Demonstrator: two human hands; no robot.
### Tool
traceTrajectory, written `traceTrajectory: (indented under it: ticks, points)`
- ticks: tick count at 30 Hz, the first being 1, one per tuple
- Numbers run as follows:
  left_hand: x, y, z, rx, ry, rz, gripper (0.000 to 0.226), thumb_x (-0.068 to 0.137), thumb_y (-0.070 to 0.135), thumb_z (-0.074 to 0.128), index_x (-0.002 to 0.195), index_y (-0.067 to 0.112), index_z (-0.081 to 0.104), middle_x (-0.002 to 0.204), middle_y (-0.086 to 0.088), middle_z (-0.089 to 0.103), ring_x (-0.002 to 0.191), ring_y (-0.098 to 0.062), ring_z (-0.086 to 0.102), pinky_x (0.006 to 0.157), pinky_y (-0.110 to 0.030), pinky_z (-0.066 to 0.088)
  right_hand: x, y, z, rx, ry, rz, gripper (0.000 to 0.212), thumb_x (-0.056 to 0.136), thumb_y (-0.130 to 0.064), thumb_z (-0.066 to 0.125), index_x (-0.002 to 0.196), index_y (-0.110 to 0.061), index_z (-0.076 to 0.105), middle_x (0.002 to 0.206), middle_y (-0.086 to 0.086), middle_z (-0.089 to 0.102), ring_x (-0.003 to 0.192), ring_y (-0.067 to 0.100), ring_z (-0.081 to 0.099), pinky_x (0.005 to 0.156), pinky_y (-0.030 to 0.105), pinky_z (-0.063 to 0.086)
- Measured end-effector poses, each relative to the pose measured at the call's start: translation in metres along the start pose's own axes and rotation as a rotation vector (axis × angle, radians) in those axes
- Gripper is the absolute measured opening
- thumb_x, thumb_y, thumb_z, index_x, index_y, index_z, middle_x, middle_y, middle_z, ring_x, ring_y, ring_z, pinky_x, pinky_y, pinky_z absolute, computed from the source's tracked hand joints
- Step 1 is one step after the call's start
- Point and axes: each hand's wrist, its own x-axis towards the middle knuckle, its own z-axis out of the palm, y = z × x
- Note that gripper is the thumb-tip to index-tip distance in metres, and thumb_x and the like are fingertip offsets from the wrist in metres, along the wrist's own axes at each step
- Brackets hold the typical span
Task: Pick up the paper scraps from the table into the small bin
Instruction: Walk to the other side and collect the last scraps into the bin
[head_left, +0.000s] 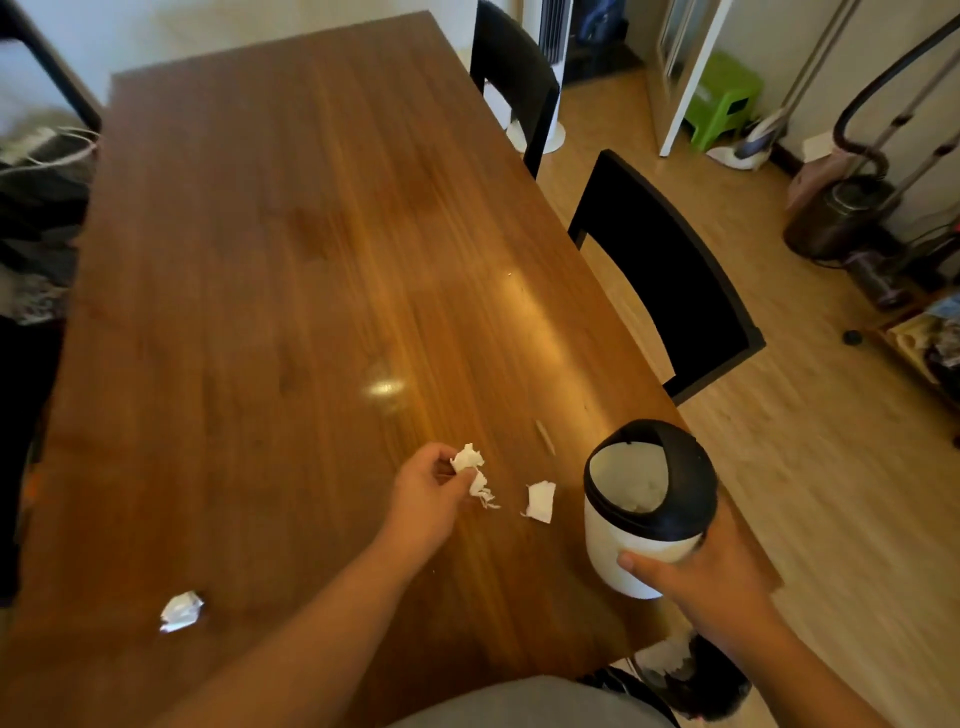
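Your right hand (711, 577) was wrapped around the lower wall of the small bin (644, 525), which sat close to the table's right edge, near the front corner. The bin was white with a black swing-top rim, and its opening faced you, with pale paper visible inside. Your left hand (434, 486) was pinched shut on a crumpled scrap (467, 460), thumb and fingers closed over it just above the wood. A torn shred (482, 491) hung or lay right under those fingers; you could not tell whether it touched the table. A flat scrap (540, 501) lay between your left hand and the bin, apart from both. Another crumpled scrap (181, 611) lay well to the left, near the front edge.

The table (291, 249) was long, dark polished wood, and most of it beyond your hands was bare, with glare spots mid-surface. A thin pale sliver (545, 437) lay beyond the flat scrap. Two black chairs (670, 280) stood along the right side, the nearer one just behind the bin. Past them the pale wood floor (810, 467) lay open, with a green stool (722, 98) by the far wall.
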Motion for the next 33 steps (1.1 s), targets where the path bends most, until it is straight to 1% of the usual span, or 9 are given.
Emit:
traceTrajectory:
  ticks: [3, 6, 11, 13, 15, 18, 22, 26, 33]
  points:
    - [-0.012, 0.018, -0.032, -0.098, 0.085, 0.047, 0.021, 0.089, 0.005, 0.070, 0.083, 0.023, 0.064, 0.084, -0.011, 0.071, 0.082, -0.035, 0.072, 0.071, -0.045, 0.060, -0.009, -0.009, 0.012, -0.001, 0.003, 0.018, 0.112, 0.035, -0.066, 0.091, 0.129, -0.067, 0.030, 0.113, -0.046, 0.050, 0.102, -0.011, 0.054, 0.075, 0.015, 0.046]
    - [-0.025, 0.050, -0.059, -0.163, 0.148, 0.154, 0.021, 0.089, 0.002, 0.069, 0.083, 0.022, 0.064, 0.079, -0.006, 0.069, 0.075, -0.025, 0.068, 0.081, -0.054, 0.058, -0.020, -0.021, 0.023, -0.013, 0.004, -0.014, 0.100, 0.033, -0.072, 0.087, 0.112, -0.083, 0.027, 0.106, -0.058, 0.045, 0.095, -0.030, 0.047, 0.055, -0.003, 0.041]
    - [-0.046, 0.110, -0.092, -0.362, 0.326, 0.430, 0.018, 0.091, 0.012, 0.068, 0.088, 0.030, 0.066, 0.081, 0.009, 0.075, 0.073, -0.007, 0.072, 0.066, -0.025, 0.060, -0.031, -0.030, 0.032, -0.003, 0.000, -0.068, 0.097, 0.036, -0.066, 0.089, 0.111, -0.082, 0.029, 0.108, -0.052, 0.049, 0.097, -0.027, 0.049, 0.068, 0.006, 0.043]
    - [-0.055, 0.125, -0.076, -0.424, 0.349, 0.514, 0.022, 0.090, 0.013, 0.069, 0.087, 0.034, 0.064, 0.083, 0.008, 0.074, 0.077, -0.007, 0.070, 0.068, -0.026, 0.059, -0.034, -0.031, 0.033, 0.013, 0.000, -0.087, 0.097, 0.038, -0.063, 0.090, 0.110, -0.082, 0.028, 0.112, -0.047, 0.051, 0.099, -0.024, 0.050, 0.072, 0.010, 0.043]
    - [-0.064, 0.125, -0.041, -0.206, 0.087, 0.561, 0.025, 0.089, 0.018, 0.071, 0.098, 0.040, 0.063, 0.101, 0.010, 0.071, 0.092, -0.003, 0.067, 0.079, -0.028, 0.054, -0.036, -0.032, 0.034, 0.024, 0.009, -0.107, 0.097, 0.037, -0.065, 0.089, 0.111, -0.083, 0.029, 0.113, -0.043, 0.054, 0.100, -0.023, 0.051, 0.071, 0.009, 0.044]
    - [-0.078, 0.097, 0.002, 0.554, -0.526, 0.631, 0.055, 0.093, 0.044, 0.062, 0.143, 0.040, 0.041, 0.148, 0.014, 0.046, 0.133, -0.002, 0.041, 0.106, -0.023, 0.033, -0.040, -0.028, 0.029, 0.046, -0.011, -0.129, 0.101, 0.042, -0.067, 0.089, 0.126, -0.071, 0.033, 0.121, -0.039, 0.055, 0.106, -0.016, 0.055, 0.076, 0.011, 0.050]
    - [-0.075, 0.076, -0.006, 0.472, -0.390, 0.575, 0.046, 0.090, 0.056, 0.055, 0.133, 0.039, 0.051, 0.131, 0.018, 0.057, 0.117, 0.005, 0.052, 0.097, -0.021, 0.045, -0.041, -0.014, 0.011, 0.050, 0.001, -0.121, 0.109, 0.046, -0.057, 0.094, 0.137, -0.058, 0.034, 0.125, -0.035, 0.055, 0.109, -0.011, 0.056, 0.076, 0.016, 0.050]
    - [-0.064, 0.063, -0.006, 0.495, -0.399, 0.504, 0.030, 0.091, 0.040, 0.065, 0.119, 0.030, 0.064, 0.111, 0.013, 0.066, 0.099, 0.002, 0.061, 0.090, -0.029, 0.054, -0.040, -0.001, -0.002, 0.069, 0.043, -0.074, 0.112, 0.043, -0.061, 0.092, 0.139, -0.053, 0.035, 0.126, -0.036, 0.055, 0.108, -0.013, 0.055, 0.075, 0.013, 0.049]
    - [-0.024, 0.020, 0.036, 0.750, -0.312, 0.393, 0.036, 0.091, 0.034, 0.066, 0.125, 0.025, 0.060, 0.120, 0.002, 0.062, 0.109, -0.017, 0.060, 0.093, -0.034, 0.049, -0.037, 0.006, -0.027, 0.050, 0.151, -0.010, 0.102, 0.037, -0.062, 0.091, 0.115, -0.079, 0.028, 0.113, -0.042, 0.052, 0.097, -0.017, 0.053, 0.073, 0.016, 0.044]
